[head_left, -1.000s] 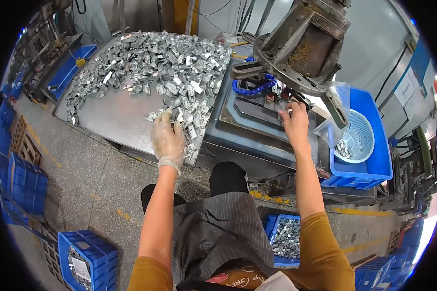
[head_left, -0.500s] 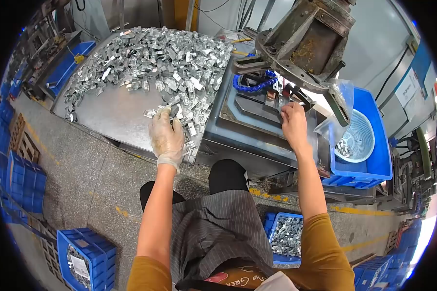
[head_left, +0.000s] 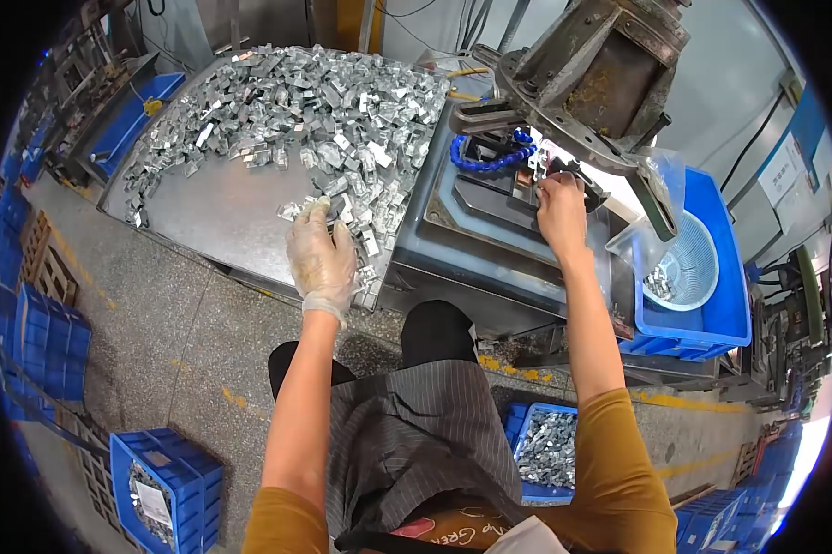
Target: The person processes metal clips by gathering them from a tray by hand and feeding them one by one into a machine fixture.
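My left hand (head_left: 322,256), in a thin translucent glove, lies at the near edge of a heap of small shiny metal pieces (head_left: 365,152). Its fingers reach forward onto loose pieces, with the thumb apart, and I see nothing gripped. My bare right hand (head_left: 562,212) is at the clamping fixture (head_left: 526,185) of a machine. Its fingers are bent and closed together by the fixture; what they hold, if anything, is hidden. Beside the fixture curls a blue segmented coolant hose (head_left: 485,164). The heavy machine head (head_left: 586,83) hangs just above.
A metal table (head_left: 222,208) bears the heap. On the right, a light blue basket (head_left: 697,263) with some pieces sits in a blue crate (head_left: 734,305). Blue bins of metal pieces stand on the floor, one bin (head_left: 190,489) at left and another bin (head_left: 524,429) beside my legs.
The view has shifted slightly. My right hand stays at the fixture, its fingers now a little farther in and more bent. The left hand has barely moved on the heap.
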The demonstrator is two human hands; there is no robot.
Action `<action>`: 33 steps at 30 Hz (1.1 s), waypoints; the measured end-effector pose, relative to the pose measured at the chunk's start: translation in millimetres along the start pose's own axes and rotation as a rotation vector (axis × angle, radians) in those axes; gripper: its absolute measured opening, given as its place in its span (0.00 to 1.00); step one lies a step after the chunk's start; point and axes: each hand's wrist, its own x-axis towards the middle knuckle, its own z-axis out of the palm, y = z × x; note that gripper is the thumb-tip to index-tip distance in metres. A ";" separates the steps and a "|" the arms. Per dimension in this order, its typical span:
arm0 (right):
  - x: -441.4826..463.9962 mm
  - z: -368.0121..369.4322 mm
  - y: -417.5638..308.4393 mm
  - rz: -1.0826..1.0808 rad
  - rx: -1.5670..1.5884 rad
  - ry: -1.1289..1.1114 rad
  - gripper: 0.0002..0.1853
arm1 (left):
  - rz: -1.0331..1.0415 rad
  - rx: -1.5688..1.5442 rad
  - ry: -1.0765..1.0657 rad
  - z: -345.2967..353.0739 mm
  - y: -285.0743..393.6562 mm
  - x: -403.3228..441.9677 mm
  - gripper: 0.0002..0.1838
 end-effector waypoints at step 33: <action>-8.9 37.4 -124.6 -0.293 0.374 -0.165 0.11 | -0.039 -0.006 0.000 -9.7 11.7 1.9 0.18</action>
